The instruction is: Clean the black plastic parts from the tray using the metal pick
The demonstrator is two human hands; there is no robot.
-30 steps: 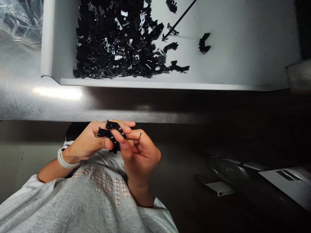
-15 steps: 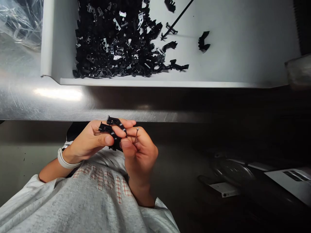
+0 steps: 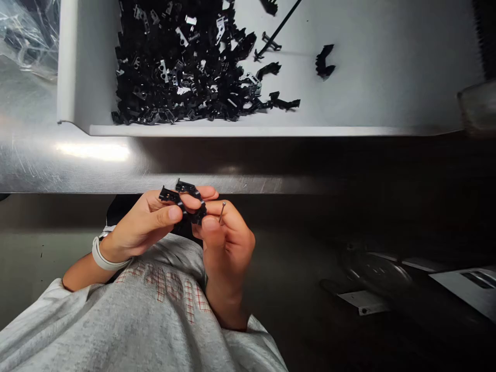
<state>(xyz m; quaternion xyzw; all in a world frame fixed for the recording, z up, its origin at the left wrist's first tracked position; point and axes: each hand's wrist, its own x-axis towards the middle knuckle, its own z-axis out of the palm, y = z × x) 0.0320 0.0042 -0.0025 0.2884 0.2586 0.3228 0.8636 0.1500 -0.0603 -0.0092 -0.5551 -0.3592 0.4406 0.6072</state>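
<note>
Close to my chest, below the steel table edge, both hands meet on a small black plastic part [image 3: 185, 201]. My left hand [image 3: 145, 225] pinches it between thumb and fingers; a white band circles that wrist. My right hand [image 3: 225, 243] is curled, its thumb pressing the same part, and a thin metal pin [image 3: 222, 212] sticks up between its fingers. Above, a pale tray [image 3: 248, 130] holds a big heap of the same black parts [image 3: 182, 62].
A few loose black parts [image 3: 324, 61] and a thin black rod [image 3: 277, 28] lie in the tray's right half. Crumpled clear plastic [image 3: 23, 36] sits at the upper left on the steel table [image 3: 77, 165]. Dark floor with flat metal pieces [image 3: 364, 305] lies at the lower right.
Both hands have shifted slightly upward with the part. The right thumb has slid along the part and the pin has tilted a little; the grip stays the same.
</note>
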